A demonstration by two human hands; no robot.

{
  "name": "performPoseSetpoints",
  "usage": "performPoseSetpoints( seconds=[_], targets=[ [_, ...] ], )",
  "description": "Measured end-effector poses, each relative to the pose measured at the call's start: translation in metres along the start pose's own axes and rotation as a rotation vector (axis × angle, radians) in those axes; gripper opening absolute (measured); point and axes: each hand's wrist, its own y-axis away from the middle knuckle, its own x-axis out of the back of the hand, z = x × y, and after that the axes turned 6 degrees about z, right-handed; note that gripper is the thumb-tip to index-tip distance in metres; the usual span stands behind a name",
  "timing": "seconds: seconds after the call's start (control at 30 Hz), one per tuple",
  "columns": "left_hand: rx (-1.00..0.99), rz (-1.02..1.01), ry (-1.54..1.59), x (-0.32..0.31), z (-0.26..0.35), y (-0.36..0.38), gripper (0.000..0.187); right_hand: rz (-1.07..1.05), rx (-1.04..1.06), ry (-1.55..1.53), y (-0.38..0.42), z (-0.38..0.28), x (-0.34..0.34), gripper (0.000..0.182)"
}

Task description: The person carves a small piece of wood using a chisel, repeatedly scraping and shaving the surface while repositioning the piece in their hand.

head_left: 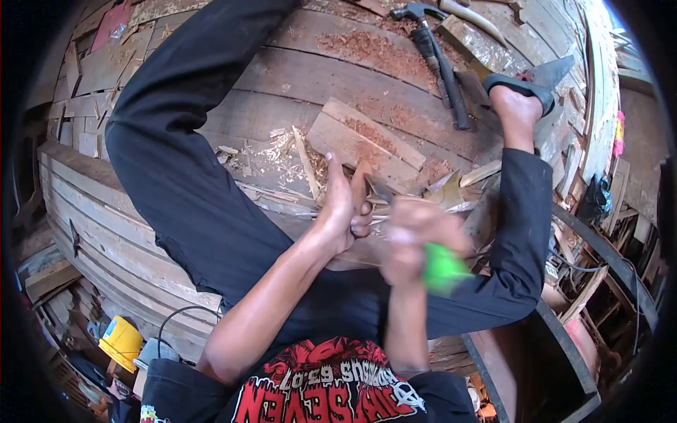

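Observation:
My left hand (341,206) is closed around a small piece of reddish-brown wood (360,182), its thumb pointing up along the side. Smeared by motion, my right hand (416,236) grips a bladed tool with a bright green handle (444,269). The tool's dark blade (381,189) points up and left, its tip close to the wood piece. Whether it is a knife or a chisel I cannot tell. Just beyond both hands lies a flat wooden board (345,144) with reddish sawdust on it. Pale shavings (282,161) are scattered left of the board.
A claw hammer (441,70) lies on the plank floor (282,74) beyond the board. Near my sandalled foot (518,106) is a saw blade (553,72). Stacked planks (106,211) run along the left, with a yellow container (120,342) below them. A metal frame (599,247) stands at right.

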Motion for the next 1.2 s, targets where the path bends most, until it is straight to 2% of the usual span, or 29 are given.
performPoseSetpoints(
  seconds=[0.03, 0.07, 0.1, 0.17, 0.2, 0.33, 0.4, 0.5, 0.57, 0.63, 0.7, 0.73, 0.77, 0.83, 0.9, 0.97, 1.03, 1.1, 1.13, 1.2],
  targets=[
    [0.008, -0.003, -0.006, 0.006, -0.002, 0.0, 0.097, 0.065, -0.112, -0.163, -0.01, -0.021, 0.004, 0.027],
    [0.01, 0.019, -0.015, 0.014, -0.007, -0.001, 0.098, 0.097, 0.061, -0.223, -0.019, -0.036, -0.004, 0.026],
    [0.013, 0.035, -0.029, 0.019, -0.012, -0.004, 0.099, 0.014, 0.125, -0.189, -0.016, -0.034, 0.001, 0.027],
    [-0.007, 0.031, -0.082, 0.016, -0.009, -0.011, 0.1, 0.071, 0.059, -0.177, 0.003, -0.004, -0.002, 0.028],
    [-0.026, 0.029, -0.081, 0.01, -0.001, -0.009, 0.099, 0.036, 0.009, -0.207, -0.003, -0.008, 0.002, 0.032],
    [-0.026, 0.087, -0.106, 0.009, -0.002, -0.001, 0.099, 0.054, 0.138, -0.212, -0.013, -0.03, 0.004, 0.03],
    [0.012, 0.074, -0.09, 0.016, -0.007, -0.005, 0.098, 0.056, 0.105, -0.178, 0.002, -0.022, 0.004, 0.029],
    [0.013, 0.003, -0.007, 0.013, 0.004, -0.003, 0.097, -0.09, 0.093, -0.14, 0.0, -0.011, -0.002, 0.034],
    [0.002, 0.032, 0.004, 0.011, -0.001, -0.001, 0.095, 0.006, 0.089, -0.153, -0.003, -0.028, -0.003, 0.032],
    [0.015, 0.014, -0.028, 0.018, -0.004, -0.004, 0.095, -0.007, 0.115, -0.173, -0.005, -0.043, 0.005, 0.029],
    [0.016, 0.035, -0.053, 0.015, -0.006, -0.006, 0.096, 0.001, 0.107, -0.18, 0.01, -0.014, -0.008, 0.03],
    [0.012, 0.02, -0.035, 0.011, -0.005, -0.006, 0.095, -0.132, 0.129, -0.14, 0.004, -0.017, -0.002, 0.03],
    [-0.001, 0.004, -0.015, 0.008, -0.001, -0.007, 0.095, -0.106, 0.108, -0.094, 0.003, -0.018, -0.006, 0.027],
    [0.01, -0.004, 0.023, 0.009, -0.003, -0.004, 0.094, -0.049, 0.205, -0.045, -0.001, -0.025, 0.0, 0.025],
    [0.001, 0.099, 0.059, 0.009, -0.005, -0.003, 0.094, -0.024, 0.234, -0.147, 0.002, -0.041, 0.001, 0.022],
    [-0.074, 0.113, 0.002, 0.011, -0.017, -0.015, 0.093, -0.09, 0.192, -0.095, 0.015, -0.014, -0.004, 0.023],
    [-0.01, 0.076, 0.11, 0.01, -0.013, -0.017, 0.087, -0.154, 0.146, -0.043, 0.004, -0.023, -0.013, 0.026],
    [0.039, -0.176, 0.089, 0.023, -0.006, -0.008, 0.089, -0.074, 0.197, -0.054, 0.001, -0.038, -0.01, 0.026],
    [0.006, -0.1, 0.076, 0.019, -0.002, -0.007, 0.089, -0.035, 0.256, -0.064, 0.0, -0.049, -0.012, 0.027],
    [-0.018, 0.049, 0.029, 0.005, -0.006, 0.001, 0.087, -0.04, 0.203, -0.092, 0.012, -0.033, -0.013, 0.027]
  ],
)
